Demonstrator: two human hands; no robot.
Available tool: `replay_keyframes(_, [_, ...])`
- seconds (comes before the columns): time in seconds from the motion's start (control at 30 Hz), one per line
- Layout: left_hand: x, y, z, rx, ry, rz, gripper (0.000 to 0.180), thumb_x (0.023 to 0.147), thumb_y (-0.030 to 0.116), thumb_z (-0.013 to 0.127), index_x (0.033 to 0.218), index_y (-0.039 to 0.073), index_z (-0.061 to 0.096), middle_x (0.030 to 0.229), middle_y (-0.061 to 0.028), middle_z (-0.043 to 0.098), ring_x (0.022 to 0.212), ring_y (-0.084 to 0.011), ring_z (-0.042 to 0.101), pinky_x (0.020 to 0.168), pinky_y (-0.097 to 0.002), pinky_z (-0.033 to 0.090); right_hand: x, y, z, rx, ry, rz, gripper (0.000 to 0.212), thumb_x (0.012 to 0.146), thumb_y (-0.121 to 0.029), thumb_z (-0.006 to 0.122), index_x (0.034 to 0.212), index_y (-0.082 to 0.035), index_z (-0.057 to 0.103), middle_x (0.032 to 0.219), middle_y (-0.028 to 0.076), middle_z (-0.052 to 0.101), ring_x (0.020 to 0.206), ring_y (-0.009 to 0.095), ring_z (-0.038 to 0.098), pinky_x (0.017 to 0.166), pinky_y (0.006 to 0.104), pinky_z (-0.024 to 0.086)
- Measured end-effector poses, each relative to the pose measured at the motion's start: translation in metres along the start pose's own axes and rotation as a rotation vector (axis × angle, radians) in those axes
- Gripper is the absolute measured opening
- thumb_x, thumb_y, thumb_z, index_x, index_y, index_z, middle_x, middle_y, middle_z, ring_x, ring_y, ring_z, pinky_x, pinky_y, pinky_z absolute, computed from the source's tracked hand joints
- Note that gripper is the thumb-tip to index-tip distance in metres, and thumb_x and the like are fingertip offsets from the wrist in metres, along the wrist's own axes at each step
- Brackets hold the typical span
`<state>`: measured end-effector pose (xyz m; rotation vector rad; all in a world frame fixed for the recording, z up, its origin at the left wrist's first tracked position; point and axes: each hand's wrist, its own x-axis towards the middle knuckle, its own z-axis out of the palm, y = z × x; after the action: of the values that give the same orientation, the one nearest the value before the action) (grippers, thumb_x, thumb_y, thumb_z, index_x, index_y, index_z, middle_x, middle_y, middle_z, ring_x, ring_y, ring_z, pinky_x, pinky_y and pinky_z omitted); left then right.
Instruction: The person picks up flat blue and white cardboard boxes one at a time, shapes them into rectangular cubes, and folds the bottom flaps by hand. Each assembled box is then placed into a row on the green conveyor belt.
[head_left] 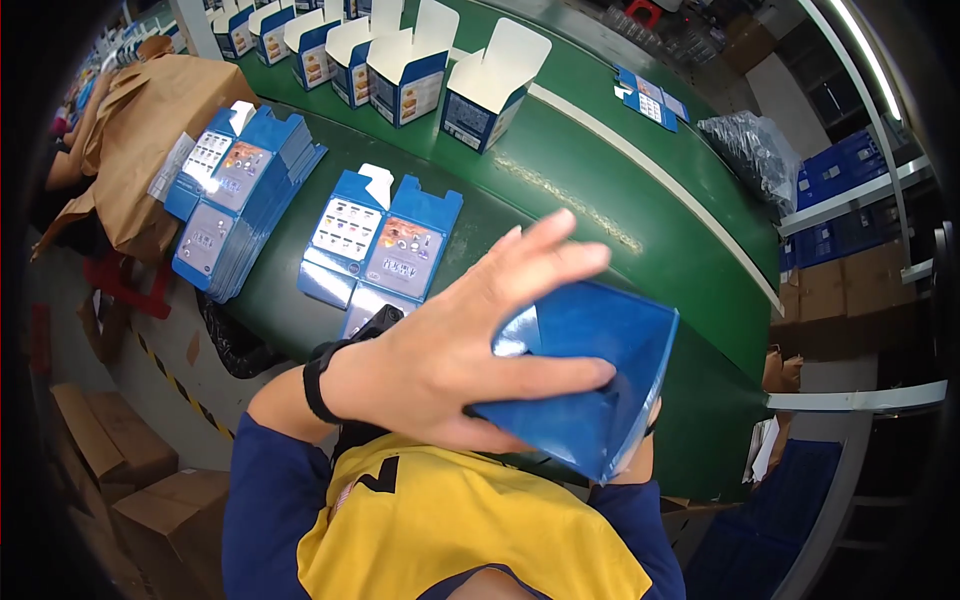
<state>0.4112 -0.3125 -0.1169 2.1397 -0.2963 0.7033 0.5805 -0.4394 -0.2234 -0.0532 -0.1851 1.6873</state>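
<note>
1. Holding a blue box (635, 330) tilted, in front of the yellow shirt (480, 530), low in the middle of view, by the near edge of the green table (700, 290).
2. Resting left hand (440, 345) open on the box, with one finger laid straight across the upper face and others fanned out past the far edge.
3. Mostly hiding right hand (656, 411) behind the box, at the right side; cannot tell whether gripping or how far closed.
4. Wearing a black band (318, 385) on left wrist.
5. Just beyond left wrist, on the table, a flat carton (400, 265), printed side up.
6. Farther left, a stack (240, 195) of similar cartons, near a brown paper bag (150, 130).
7. Across the table, a row of open boxes (405, 95), standing with white flaps raised.
8. At far right, a clear plastic bag (755, 155) near blue crates (850, 170).
9. At lower left, cardboard boxes (180, 520) on the floor.
</note>
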Motion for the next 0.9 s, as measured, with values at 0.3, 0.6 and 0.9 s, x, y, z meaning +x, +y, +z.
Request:
replay_keyframes(0.3, [-0.004, 0.003, 0.016, 0.23, 0.059, 0.051, 0.046, 0.064, 0.025, 0.078, 0.109, 0.02, 0.068, 0.131, -0.0184, 0.038, 0.113, -0.0384, 0.043, 0.094, -0.0452, 0.037, -0.018, 0.0, 0.001, 0.04, 0.159, 0.036, 0.044, 0.097, -0.031, 0.042, 0.131, -0.003, 0.042, 0.126, 0.013, 0.052, 0.109, 0.023, 0.055, 0.093, 0.0342, 0.048])
replay_keyframes(0.6, [-0.007, 0.004, 0.014, 0.18, 0.06, 0.012, 0.058, 0.057, 0.016, 0.079, 0.111, 0.018, 0.059, 0.131, -0.021, 0.038, 0.111, -0.0413, 0.042, 0.09, -0.0456, 0.042, -0.022, 0.002, 0.007, 0.097, 0.277, 0.095, 0.043, 0.097, -0.029, 0.042, 0.13, -0.002, 0.044, 0.124, 0.013, 0.054, 0.108, 0.023, 0.056, 0.092, 0.0338, 0.048])
replay_keyframes(0.9, [-0.011, -0.011, 0.023, -0.177, 0.136, -0.016, 0.089, 0.064, 0.022, 0.083, 0.138, 0.019, 0.034, 0.131, -0.02, 0.034, 0.115, -0.0363, 0.043, 0.095, -0.0416, 0.038, -0.023, 0.003, 0.007, 0.152, 0.368, 0.152, 0.041, 0.097, -0.028, 0.042, 0.128, -0.002, 0.046, 0.122, 0.014, 0.055, 0.107, 0.023, 0.057, 0.092, 0.0333, 0.048])
